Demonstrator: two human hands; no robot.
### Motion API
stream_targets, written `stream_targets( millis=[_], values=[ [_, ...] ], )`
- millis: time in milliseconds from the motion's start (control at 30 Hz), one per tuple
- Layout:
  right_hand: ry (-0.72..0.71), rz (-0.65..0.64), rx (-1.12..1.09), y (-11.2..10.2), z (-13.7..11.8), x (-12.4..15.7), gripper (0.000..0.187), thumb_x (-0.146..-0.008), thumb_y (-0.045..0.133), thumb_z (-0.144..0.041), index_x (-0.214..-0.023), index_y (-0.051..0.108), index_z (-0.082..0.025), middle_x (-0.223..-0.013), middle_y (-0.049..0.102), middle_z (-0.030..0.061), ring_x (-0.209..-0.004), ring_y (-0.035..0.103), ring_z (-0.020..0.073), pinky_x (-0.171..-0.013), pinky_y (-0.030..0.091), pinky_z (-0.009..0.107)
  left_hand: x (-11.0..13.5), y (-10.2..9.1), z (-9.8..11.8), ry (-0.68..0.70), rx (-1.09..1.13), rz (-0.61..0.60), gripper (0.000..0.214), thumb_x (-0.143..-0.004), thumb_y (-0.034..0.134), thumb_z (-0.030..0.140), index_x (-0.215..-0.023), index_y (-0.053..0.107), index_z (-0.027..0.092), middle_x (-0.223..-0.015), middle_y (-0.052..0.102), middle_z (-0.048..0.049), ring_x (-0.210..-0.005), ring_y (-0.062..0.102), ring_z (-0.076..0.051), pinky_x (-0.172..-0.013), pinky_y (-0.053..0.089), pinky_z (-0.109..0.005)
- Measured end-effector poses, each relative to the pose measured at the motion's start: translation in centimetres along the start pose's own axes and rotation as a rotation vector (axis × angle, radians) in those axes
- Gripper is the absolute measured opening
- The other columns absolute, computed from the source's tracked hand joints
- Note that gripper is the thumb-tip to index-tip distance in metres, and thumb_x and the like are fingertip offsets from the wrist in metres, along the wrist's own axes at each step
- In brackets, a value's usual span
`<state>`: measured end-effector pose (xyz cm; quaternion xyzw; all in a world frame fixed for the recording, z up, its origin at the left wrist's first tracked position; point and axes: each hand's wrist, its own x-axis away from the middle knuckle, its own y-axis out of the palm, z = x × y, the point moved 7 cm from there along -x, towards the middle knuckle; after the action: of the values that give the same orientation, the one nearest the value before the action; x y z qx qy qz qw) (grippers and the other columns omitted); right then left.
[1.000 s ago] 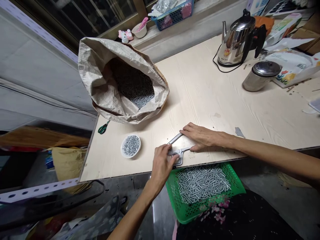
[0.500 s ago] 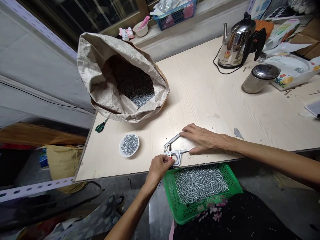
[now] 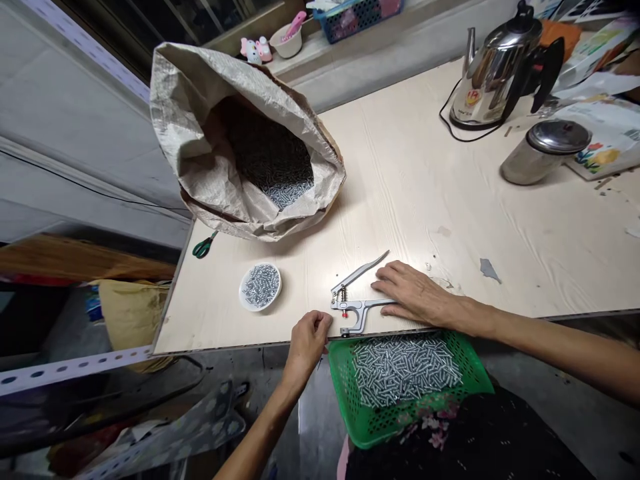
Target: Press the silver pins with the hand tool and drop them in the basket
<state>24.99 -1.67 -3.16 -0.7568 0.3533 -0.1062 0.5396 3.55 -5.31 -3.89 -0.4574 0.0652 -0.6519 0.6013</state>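
A pair of grey snap-fastener pliers lies on the table near its front edge, handles spread apart, with a spring and a red tip at the jaw. My right hand rests by the handle ends, fingers stretched out, the thumb side at the lower handle's end. To the left of the jaw, my left hand is closed in a pinch, apart from the pliers; whatever may be between its fingertips is too small to make out. Below the table edge sits a green basket of small metal screws. A white bowl also holds screws.
A large woven sack with screws inside stands open at the back left. Green-handled scissors lie near the left edge. A metal kettle and a lidded canister stand at the right. Small toys sit on the sill.
My left hand has drawn back left from the pliers' jaw. My right hand has come off the upper handle, moving slightly right. The camera view has shifted a little.
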Motion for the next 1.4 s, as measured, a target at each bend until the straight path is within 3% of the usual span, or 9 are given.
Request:
stream_targets(
  millis=[67, 167, 333, 600, 800, 1000, 1133, 1267, 1400],
  values=[
    [0.035, 0.001, 0.033, 0.8, 0.0, -0.1, 0.014, -0.089, 0.053, -0.027, -0.098, 0.06, -0.017, -0.095, 0.058, 0.0082, -0.09, 0.048, 0.023, -0.074, 0.04, 0.037, 0.3, -1.3, 0.3, 0.09, -0.069, 0.125, 0.029, -0.081, 0.046, 0.043, -0.075, 0.059, 0.018, -0.064, 0.059, -0.0012, -0.058, 0.057, -0.017, -0.058, 0.045, -0.028],
    [0.08, 0.028, 0.066, 1.6, 0.3, -0.3, 0.017, -0.093, 0.044, -0.019, -0.09, 0.061, -0.018, -0.086, 0.056, 0.0058, -0.08, 0.046, 0.0201, -0.068, 0.035, 0.033, 1.1, -2.6, 0.4, 0.21, -0.166, 0.276, 0.027, -0.085, 0.044, 0.039, -0.078, 0.06, 0.018, -0.079, 0.063, -0.0054, -0.073, 0.059, -0.019, -0.068, 0.046, -0.03],
    [0.099, 0.049, 0.081, 1.9, 0.7, -0.5, 0.017, -0.093, 0.042, -0.018, -0.088, 0.058, -0.018, -0.084, 0.055, 0.0056, -0.079, 0.045, 0.02, -0.068, 0.031, 0.033, 1.7, -1.5, -1.0, 0.257, -0.321, 0.236, 0.018, -0.085, 0.05, 0.033, -0.084, 0.06, 0.017, -0.086, 0.061, -0.0068, -0.073, 0.061, -0.019, -0.067, 0.047, -0.031],
    [0.018, 0.033, 0.14, 1.3, -0.9, -0.1, 0.024, -0.092, 0.033, -0.005, -0.088, 0.053, -0.018, -0.084, 0.055, 0.0059, -0.073, 0.044, 0.0183, -0.066, 0.034, 0.034, 1.8, -0.9, -1.1, 0.319, -0.697, 0.279, 0.025, -0.092, 0.035, 0.016, -0.096, 0.06, 0.016, -0.083, 0.059, -0.007, -0.072, 0.057, -0.019, -0.063, 0.042, -0.029],
    [0.018, 0.138, 0.171, 0.7, -2.0, 1.1, 0.029, -0.091, 0.03, -0.003, -0.094, 0.055, -0.017, -0.087, 0.059, 0.0078, -0.074, 0.049, 0.0191, -0.064, 0.035, 0.035, 2.6, -0.9, -1.6, 0.317, -0.751, 0.355, 0.029, -0.092, 0.033, 0.015, -0.094, 0.062, 0.016, -0.08, 0.056, -0.0066, -0.068, 0.055, -0.018, -0.06, 0.039, -0.027],
    [0.052, 0.212, 0.178, 0.6, -1.3, 1.7, 0.025, -0.09, 0.036, -0.005, -0.097, 0.055, -0.019, -0.091, 0.061, 0.0081, -0.078, 0.051, 0.0197, -0.066, 0.038, 0.035, 2.8, -1.9, -2.1, 0.316, -0.59, 0.382, 0.03, -0.09, 0.036, 0.019, -0.076, 0.062, 0.018, -0.074, 0.057, -0.0057, -0.068, 0.057, -0.018, -0.063, 0.042, -0.028],
    [0.054, 0.268, 0.231, 0.5, -1.3, 1.6, 0.023, -0.092, 0.036, -0.006, -0.097, 0.054, -0.02, -0.09, 0.062, 0.007, -0.077, 0.05, 0.0192, -0.066, 0.038, 0.035, 2.7, -2.3, -1.6, 0.266, -0.19, 0.357, 0.022, -0.085, 0.049, 0.032, -0.08, 0.066, 0.019, -0.08, 0.066, -0.0063, -0.073, 0.062, -0.019, -0.069, 0.046, -0.029],
    [0.036, 0.286, 0.273, 0.5, -1.6, 1.5, 0.024, -0.092, 0.035, -0.006, -0.1, 0.053, -0.02, -0.091, 0.062, 0.0068, -0.078, 0.05, 0.0188, -0.066, 0.038, 0.035, 1.8, -0.1, -1.5, 0.046, 0.333, 0.208, 0.034, -0.075, 0.062, 0.045, -0.088, 0.067, 0.015, -0.065, 0.065, -0.0019, -0.06, 0.06, -0.016, -0.06, 0.048, -0.026],
    [0.023, 0.294, 0.294, 0.2, -1.9, 1.5, 0.024, -0.093, 0.035, -0.007, -0.1, 0.053, -0.02, -0.091, 0.062, 0.0058, -0.077, 0.049, 0.0186, -0.066, 0.037, 0.034, 1.4, 1.8, -0.1, 0.059, 0.536, 0.213, 0.033, -0.072, 0.066, 0.043, -0.087, 0.068, 0.013, -0.074, 0.068, -0.0036, -0.069, 0.062, -0.015, -0.068, 0.049, -0.026]
  ],
)
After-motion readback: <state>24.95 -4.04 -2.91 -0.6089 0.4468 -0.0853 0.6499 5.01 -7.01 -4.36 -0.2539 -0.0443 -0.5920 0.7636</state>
